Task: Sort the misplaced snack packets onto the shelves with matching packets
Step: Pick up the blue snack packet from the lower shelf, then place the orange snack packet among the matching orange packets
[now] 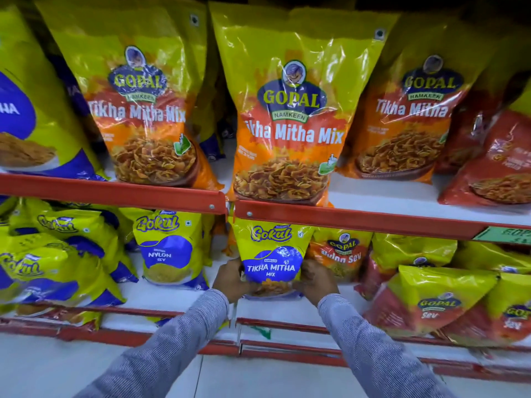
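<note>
A small yellow and blue Gokul Tikha Mitha Mix packet (271,254) stands upright on the lower white shelf (178,297), just under the red shelf edge. My left hand (231,281) grips its lower left side and my right hand (316,280) grips its lower right side. To its left stands a Gokul Nylon Sev packet (169,248). Directly to its right, partly behind my right hand, is an orange Gopal Nylon Sev packet (340,252).
The upper shelf (382,193) holds large Gopal Tikha Mitha Mix bags (290,116). Gokul packets (51,254) pile up at lower left; red and yellow Gopal Sev packets (436,300) lie at lower right. Red shelf rails (115,193) run across. A pale floor lies below.
</note>
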`<control>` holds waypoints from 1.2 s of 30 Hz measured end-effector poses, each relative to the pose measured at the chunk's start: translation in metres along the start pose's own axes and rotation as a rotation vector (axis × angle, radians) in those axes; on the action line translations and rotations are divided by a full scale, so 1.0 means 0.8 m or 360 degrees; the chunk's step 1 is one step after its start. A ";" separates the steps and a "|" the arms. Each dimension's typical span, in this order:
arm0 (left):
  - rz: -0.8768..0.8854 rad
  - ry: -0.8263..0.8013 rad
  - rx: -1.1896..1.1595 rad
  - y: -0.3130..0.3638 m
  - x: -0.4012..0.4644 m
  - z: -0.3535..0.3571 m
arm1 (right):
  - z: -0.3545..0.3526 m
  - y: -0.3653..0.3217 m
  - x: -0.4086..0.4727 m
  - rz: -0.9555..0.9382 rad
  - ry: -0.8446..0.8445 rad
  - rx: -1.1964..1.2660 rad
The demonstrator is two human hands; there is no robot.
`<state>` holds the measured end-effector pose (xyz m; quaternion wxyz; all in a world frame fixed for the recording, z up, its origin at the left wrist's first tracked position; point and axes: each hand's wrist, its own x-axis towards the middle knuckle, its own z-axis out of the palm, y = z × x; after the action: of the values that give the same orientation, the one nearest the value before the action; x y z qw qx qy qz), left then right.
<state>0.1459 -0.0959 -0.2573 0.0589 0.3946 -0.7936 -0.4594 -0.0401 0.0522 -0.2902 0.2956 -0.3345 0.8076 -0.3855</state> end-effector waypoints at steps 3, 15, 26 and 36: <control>0.0139 0.0018 0.0268 0.007 -0.023 -0.002 | -0.006 -0.028 -0.048 -0.0172 0.0233 0.0015; 0.1058 0.1299 0.1414 0.067 -0.113 -0.170 | -0.003 -0.268 -0.083 -0.1616 0.0875 -0.0809; 0.0520 0.1305 0.0583 0.086 -0.079 -0.329 | 0.024 -0.433 -0.017 -0.0709 0.0206 -0.0369; 0.0579 0.0872 -0.0545 0.079 -0.054 -0.337 | 0.013 -0.437 -0.006 -0.0753 0.0079 0.0097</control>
<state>0.2623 -0.2337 -0.0423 0.4151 0.3399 -0.7171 -0.4448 0.0793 -0.1161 -0.0081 0.1869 -0.4957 0.7018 -0.4763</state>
